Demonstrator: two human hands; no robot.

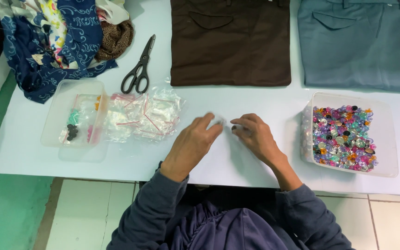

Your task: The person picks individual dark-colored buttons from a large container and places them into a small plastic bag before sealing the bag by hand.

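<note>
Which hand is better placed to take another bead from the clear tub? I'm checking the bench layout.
Probably the right hand: the tub of coloured beads lies just to its right, nothing between. The left hand would have to cross over; it sits nearer the small plastic bags.

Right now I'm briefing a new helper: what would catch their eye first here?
The clear tub of colourful buttons at the table's right. Then the left hand and right hand meeting mid-table over something small and clear. Behind lie brown trousers, grey-blue trousers, and scissors.
</note>
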